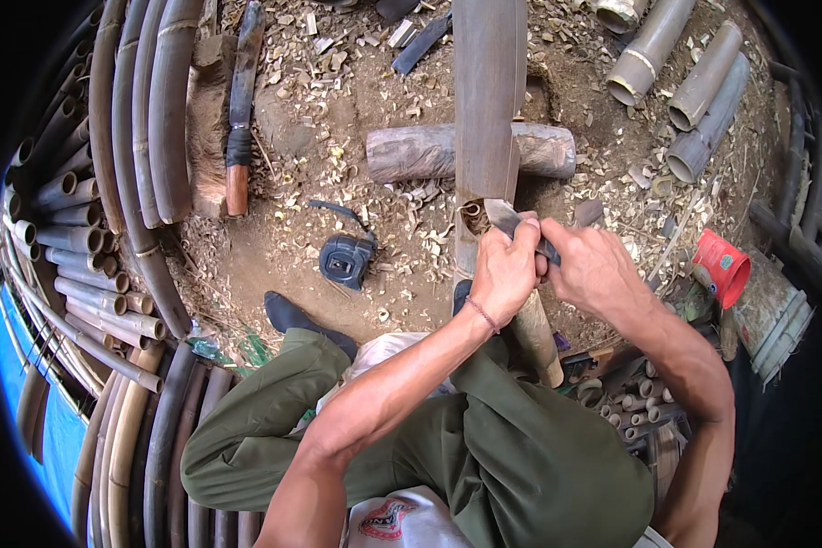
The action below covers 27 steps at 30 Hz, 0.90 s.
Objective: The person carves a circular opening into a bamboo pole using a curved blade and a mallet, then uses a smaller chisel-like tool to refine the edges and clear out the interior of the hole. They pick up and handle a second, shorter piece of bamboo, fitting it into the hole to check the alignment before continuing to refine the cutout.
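A thick grey-brown bamboo pole (pixel 490 82) runs from the far edge toward me, with a hollow cut into its near part. Over that cut lies the short, pointed blade of a knife (pixel 500 216). My left hand (pixel 505 272) is closed around the knife close to the blade, its thumb pressed along the metal. To its right, my right hand (pixel 598 269) is also closed on the knife, fingers curled; its grip partly hides the handle. A short, thick log (pixel 411 153) lies crosswise under the pole.
A black tape measure (pixel 345 260) lies on the chip-strewn ground, left of the pole. Farther left is a wooden-handled machete (pixel 238 137) beside long bamboo poles (pixel 167 119). Cut bamboo tubes (pixel 648 55) lie at the far right. A red container (pixel 721 268) sits right of my arm.
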Motion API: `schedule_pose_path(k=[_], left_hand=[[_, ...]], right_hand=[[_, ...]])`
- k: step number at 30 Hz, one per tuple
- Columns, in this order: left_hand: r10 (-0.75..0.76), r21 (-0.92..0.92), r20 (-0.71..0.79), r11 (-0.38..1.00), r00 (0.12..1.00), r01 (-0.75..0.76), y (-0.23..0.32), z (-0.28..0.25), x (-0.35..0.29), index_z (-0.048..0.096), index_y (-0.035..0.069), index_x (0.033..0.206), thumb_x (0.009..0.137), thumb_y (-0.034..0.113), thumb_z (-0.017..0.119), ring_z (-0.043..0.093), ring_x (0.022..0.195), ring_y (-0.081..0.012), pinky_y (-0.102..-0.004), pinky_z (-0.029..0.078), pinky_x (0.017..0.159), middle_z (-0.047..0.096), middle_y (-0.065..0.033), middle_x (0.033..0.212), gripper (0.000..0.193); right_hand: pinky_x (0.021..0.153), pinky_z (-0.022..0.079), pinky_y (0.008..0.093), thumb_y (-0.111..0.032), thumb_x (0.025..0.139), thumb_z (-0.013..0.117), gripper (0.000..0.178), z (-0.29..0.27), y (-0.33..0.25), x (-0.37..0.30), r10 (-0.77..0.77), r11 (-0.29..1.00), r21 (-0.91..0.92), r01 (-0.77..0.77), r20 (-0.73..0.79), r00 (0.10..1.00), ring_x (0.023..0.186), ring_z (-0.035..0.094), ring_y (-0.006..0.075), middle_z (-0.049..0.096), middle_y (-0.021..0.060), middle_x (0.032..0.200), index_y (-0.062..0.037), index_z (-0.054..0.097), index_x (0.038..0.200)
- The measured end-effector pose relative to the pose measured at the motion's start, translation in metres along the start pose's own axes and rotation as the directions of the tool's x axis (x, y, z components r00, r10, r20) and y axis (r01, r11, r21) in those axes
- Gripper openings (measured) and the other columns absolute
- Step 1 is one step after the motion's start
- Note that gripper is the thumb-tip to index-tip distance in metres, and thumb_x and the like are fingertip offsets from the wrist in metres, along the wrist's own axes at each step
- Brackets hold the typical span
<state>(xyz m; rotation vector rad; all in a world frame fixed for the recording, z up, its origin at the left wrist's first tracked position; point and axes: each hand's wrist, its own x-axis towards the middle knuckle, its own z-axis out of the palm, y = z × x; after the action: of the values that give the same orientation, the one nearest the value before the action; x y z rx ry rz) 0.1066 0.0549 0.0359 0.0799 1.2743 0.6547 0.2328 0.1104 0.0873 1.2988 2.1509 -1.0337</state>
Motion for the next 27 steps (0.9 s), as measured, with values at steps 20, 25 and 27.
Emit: schedule_pose_path(k=[20, 25, 27], left_hand=[[-0.018, -0.331, 0.444, 0.926, 0.896, 0.183, -0.041, -0.045, -0.014, 0.059, 0.002, 0.118, 0.094, 0.070, 0.041, 0.064, 0.083, -0.0164, -0.0335, 0.052, 0.078, 0.069, -0.0096, 0.102, 0.074], [0.135, 0.546, 0.524, 0.705, 0.841, -0.453, -0.069, -0.032, -0.054, 0.026, -0.011, 0.146, 0.080, 0.054, 0.075, 0.050, 0.127, -0.0350, -0.0409, 0.038, 0.109, 0.049, -0.0272, 0.135, 0.105], [0.215, 0.575, 0.477, 0.657, 0.853, -0.487, -0.063, -0.011, -0.070, 0.031, -0.008, 0.142, 0.079, 0.042, 0.075, 0.053, 0.123, -0.0400, -0.0425, 0.042, 0.105, 0.051, -0.0295, 0.131, 0.092]], right_hand=[[0.065, 0.056, 0.0446, -0.027, 0.081, 0.066, 0.022, -0.027, -0.012, 0.046, -0.234, 0.890, -0.346, 0.297, 0.212, 0.949, 0.075, 0.070, 0.0343, 0.069, 0.0159, 0.073, -0.0058, 0.070, 0.086], [0.068, 0.051, 0.0382, -0.041, 0.099, 0.049, 0.042, 0.029, 0.016, -0.031, 0.085, 0.735, 0.666, -0.128, 0.097, 0.992, 0.072, 0.067, 0.0221, 0.068, 0.0140, 0.072, -0.0028, 0.064, 0.095], [0.070, 0.052, 0.0325, -0.040, 0.102, 0.046, 0.042, 0.073, 0.018, -0.056, 0.299, 0.319, 0.946, 0.051, -0.151, 0.942, 0.075, 0.067, 0.0163, 0.071, 0.0130, 0.079, -0.0009, 0.060, 0.102]])
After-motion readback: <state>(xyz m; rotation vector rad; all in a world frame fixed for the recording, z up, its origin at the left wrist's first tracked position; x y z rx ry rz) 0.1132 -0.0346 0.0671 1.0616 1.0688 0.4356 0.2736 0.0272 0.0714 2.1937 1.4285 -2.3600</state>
